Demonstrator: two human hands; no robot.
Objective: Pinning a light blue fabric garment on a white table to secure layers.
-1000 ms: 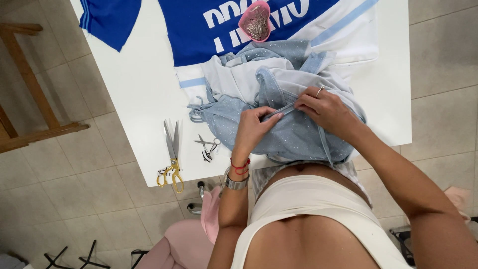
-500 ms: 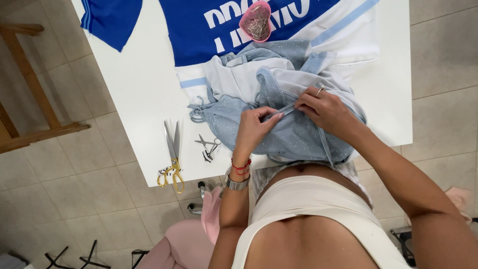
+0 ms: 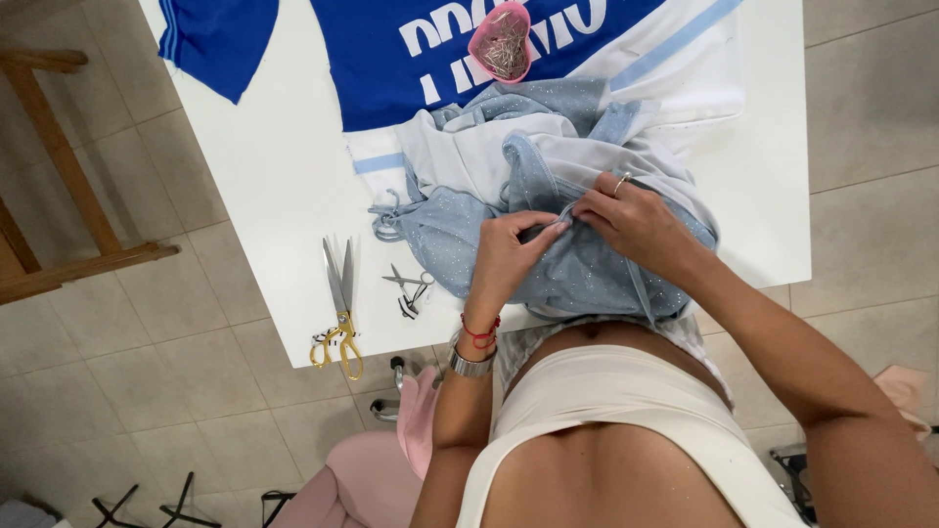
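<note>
Fabric first: the pale-blue glittery garment (image 3: pixel 587 264) lies bunched at the near edge of the white table (image 3: pixel 274 186), right in front of the person, partly draped over the edge toward the lap. Judged light, soft, very floppy w/ no stiffness, prob. a bit slippery; the thin straps and folded edges look like the best places to take hold, pinched between fingertips rather than grabbed in a fist.

Left hand (image 3: pixel 509 256) is pinched closed on a narrow fold or strap of that garment, thumb and fingers pressed together; red cord bracelet (image 3: pixel 479 332) and metal watch (image 3: pixel 471 364) at the wrist. Right hand (image 3: pixel 634 220), ring on one finger, meets it fingertip to fingertip and grips the same strip, just right of the left hand.

Left of the hands, near the table edge: small thread snips (image 3: pixel 413 289), and further left, large shears w/ gold handles (image 3: pixel 339 313), blades pointing far.

Beyond the garment: white and light-blue cloth (image 3: pixel 460 156), then a blue jersey w/ white lettering (image 3: pixel 391 59) across the far side. Pink heart-shaped pin dish (image 3: pixel 500 39) sits on it.

Vs. the earlier frames: almost no change. Both hands stay at the same spot, same pinch; tools and dish haven't moved.
</note>
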